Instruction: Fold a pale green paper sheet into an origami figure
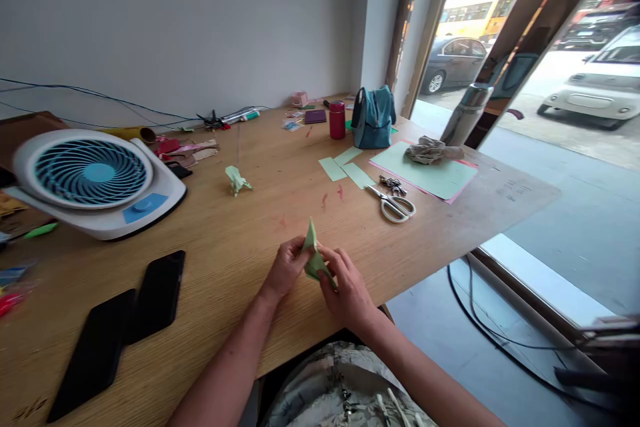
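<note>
I see a folded piece of green paper [314,257] pinched between both hands just above the near edge of the tabletop [240,240]. My left hand [287,268] closes its fingertips on the paper's left side; my right hand [347,287] grips its lower right part with curled fingers. Farther in, a small green paper figure [237,180] stands alone. Scissors [393,203] lie toward the right edge, beside green sheets [430,173]. Two black phones [127,320] rest near the left corner, a white fan [93,180] behind them.
</note>
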A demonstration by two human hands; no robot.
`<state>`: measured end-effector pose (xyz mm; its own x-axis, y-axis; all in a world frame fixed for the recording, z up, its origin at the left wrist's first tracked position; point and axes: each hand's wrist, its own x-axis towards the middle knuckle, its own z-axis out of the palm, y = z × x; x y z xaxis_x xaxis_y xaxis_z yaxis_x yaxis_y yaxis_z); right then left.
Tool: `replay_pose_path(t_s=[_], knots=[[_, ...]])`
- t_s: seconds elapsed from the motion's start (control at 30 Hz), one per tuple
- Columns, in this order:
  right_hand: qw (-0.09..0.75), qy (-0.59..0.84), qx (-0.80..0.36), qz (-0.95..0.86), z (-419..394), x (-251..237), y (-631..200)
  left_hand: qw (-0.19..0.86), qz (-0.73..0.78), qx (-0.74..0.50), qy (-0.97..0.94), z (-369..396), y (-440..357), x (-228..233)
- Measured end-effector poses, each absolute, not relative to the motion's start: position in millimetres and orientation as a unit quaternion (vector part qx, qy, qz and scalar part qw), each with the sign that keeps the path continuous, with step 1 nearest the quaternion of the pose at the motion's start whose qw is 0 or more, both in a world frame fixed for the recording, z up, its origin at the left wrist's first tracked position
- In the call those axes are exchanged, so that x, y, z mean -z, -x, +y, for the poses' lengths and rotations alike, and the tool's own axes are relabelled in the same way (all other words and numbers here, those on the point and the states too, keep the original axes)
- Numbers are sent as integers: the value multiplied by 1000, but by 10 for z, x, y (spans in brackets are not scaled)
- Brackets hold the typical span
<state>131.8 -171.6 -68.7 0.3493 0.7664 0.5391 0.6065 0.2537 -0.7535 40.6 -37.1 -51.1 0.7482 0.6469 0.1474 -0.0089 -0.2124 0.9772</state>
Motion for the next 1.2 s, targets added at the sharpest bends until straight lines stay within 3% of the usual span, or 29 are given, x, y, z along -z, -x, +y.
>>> replay_pose_path(t_s=[0.4, 0.77, 1.0, 1.2], knots=[[481, 660, -47, -576, -1722, 641, -1036, 679, 223, -242, -656, -240, -308, 599], [454, 661, -58, -594, -1668, 575, -1189, 610, 313, -292, -667, -310, -367, 524], [525, 625, -89, -571, -1625, 684, -1286, 541, 270, -297, -739, -287, -375, 462], [485, 621, -89, -609, -1670, 707, -1234, 560, 243, -298, -734, -323, -318, 419]])
